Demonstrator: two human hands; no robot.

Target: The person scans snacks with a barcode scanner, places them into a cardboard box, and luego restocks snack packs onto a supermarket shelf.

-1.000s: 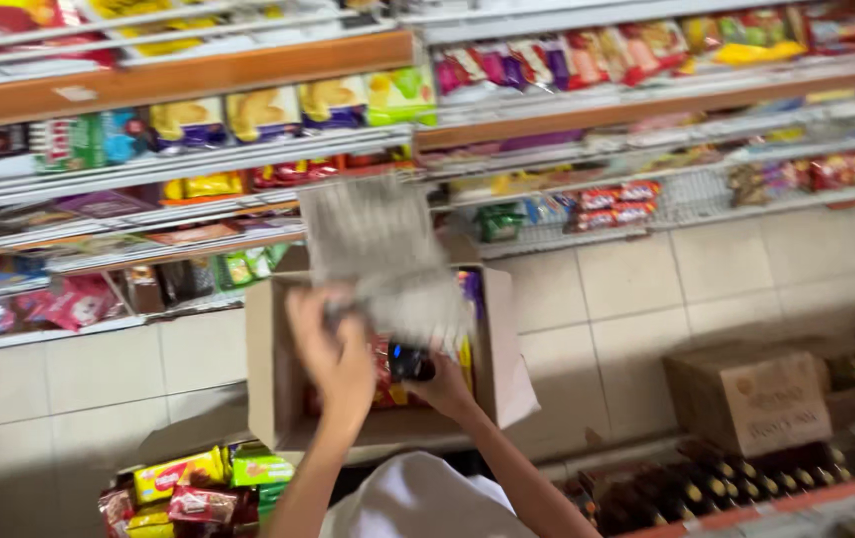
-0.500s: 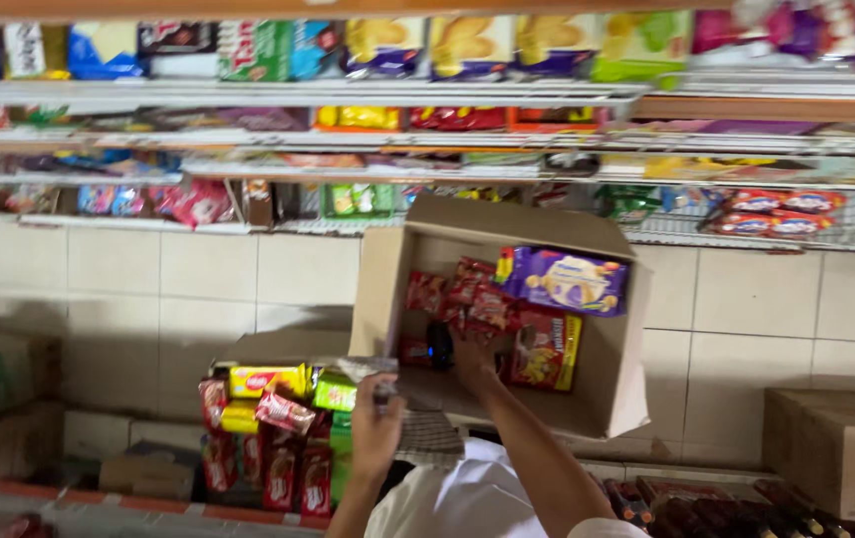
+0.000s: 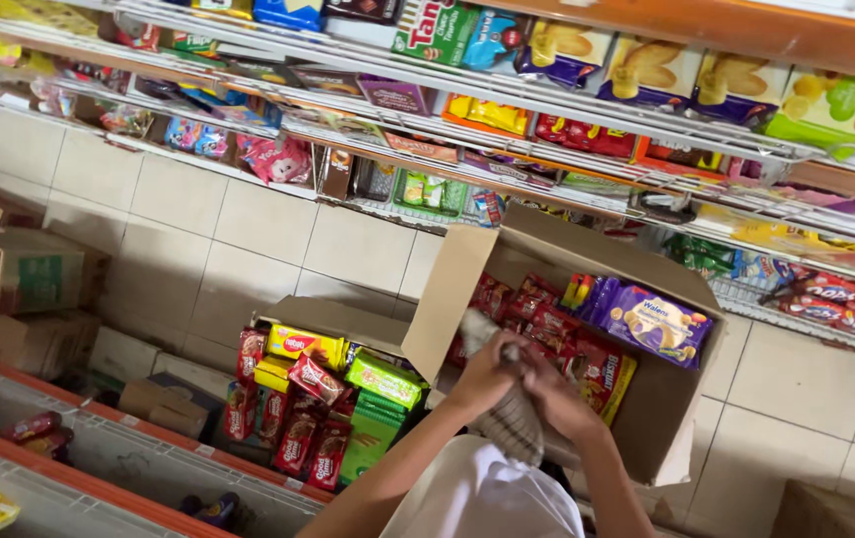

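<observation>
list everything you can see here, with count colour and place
cloth: one, grey checked, held between both hands over the box edge
cardboard box: one, brown, open, tilted, centre right
purple snack pack: one, purple, top of that box
red snack packs: several, red, inside that box
second box of snacks: one, red, yellow and green packs, on the floor at centre
shelves: several wire rows, mixed coloured packs, across the top
closed cartons: a few, brown, left
tiled floor: pale beige
left hand: gripping the cloth
right hand: gripping the cloth
</observation>
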